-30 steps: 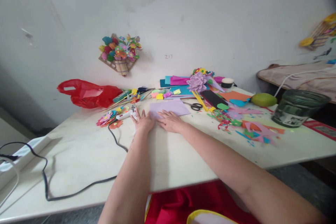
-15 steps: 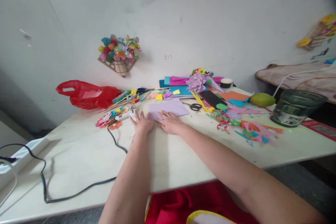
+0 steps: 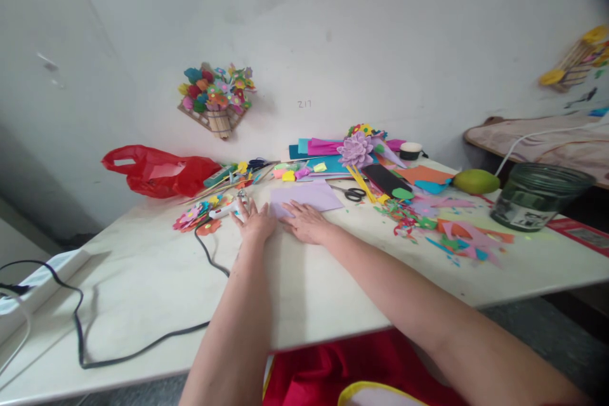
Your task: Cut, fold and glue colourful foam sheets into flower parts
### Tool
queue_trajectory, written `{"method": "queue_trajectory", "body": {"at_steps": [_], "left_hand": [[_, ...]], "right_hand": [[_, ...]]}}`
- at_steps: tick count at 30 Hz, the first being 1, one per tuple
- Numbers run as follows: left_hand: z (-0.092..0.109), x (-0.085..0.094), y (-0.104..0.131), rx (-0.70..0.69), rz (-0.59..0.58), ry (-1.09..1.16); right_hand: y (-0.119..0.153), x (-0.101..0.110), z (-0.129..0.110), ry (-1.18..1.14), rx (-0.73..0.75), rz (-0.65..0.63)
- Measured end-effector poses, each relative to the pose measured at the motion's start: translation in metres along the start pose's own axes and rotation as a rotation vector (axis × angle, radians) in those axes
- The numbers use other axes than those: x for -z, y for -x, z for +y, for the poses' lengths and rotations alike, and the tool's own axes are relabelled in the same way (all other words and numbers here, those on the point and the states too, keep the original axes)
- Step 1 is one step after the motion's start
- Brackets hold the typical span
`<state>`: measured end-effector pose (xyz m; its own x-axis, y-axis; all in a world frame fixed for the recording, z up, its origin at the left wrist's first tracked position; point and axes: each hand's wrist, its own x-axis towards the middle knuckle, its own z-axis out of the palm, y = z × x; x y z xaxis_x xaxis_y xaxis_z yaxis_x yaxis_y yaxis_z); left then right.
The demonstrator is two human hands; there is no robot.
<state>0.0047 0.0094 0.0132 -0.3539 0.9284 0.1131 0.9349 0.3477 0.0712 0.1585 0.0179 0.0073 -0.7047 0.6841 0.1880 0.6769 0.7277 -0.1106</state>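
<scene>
A lilac sheet [image 3: 311, 195], paper or thin foam, lies flat on the white table [image 3: 166, 285]. My right hand [image 3: 305, 222] rests on its near edge with the fingers stretched out. Just left of the sheet, my left hand [image 3: 255, 222] is spread on the table, its fingertips close to a white corded glue gun [image 3: 223, 210]. Whether the left hand touches the glue gun I cannot tell. Colourful flower cut-outs [image 3: 193, 217] lie beyond the glue gun. Black-handled scissors [image 3: 354, 194] sit right of the sheet, near yellow strips [image 3: 360, 181].
A red plastic bag [image 3: 162, 171] lies at the back left. To the right are a phone [image 3: 383, 179], a lilac flower [image 3: 356, 150], paper scraps [image 3: 469, 241] and a dark glass jar [image 3: 533, 200]. A black cord [image 3: 143, 346] crosses the left side to a power strip [image 3: 42, 285].
My left hand has shifted slightly left, away from the sheet's edge and toward the glue gun. The right hand and the sheet stay almost where they were.
</scene>
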Motion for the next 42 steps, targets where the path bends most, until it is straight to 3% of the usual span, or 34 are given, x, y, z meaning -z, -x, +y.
{"method": "queue_trajectory", "body": {"at_steps": [22, 42], "left_hand": [[0.001, -0.009, -0.002, -0.01, 0.143, 0.022], [-0.001, -0.013, -0.005, -0.033, 0.108, -0.004]], "right_hand": [[-0.009, -0.004, -0.008, -0.021, 0.052, -0.001], [-0.008, -0.005, -0.009, -0.039, 0.025, -0.007]]}}
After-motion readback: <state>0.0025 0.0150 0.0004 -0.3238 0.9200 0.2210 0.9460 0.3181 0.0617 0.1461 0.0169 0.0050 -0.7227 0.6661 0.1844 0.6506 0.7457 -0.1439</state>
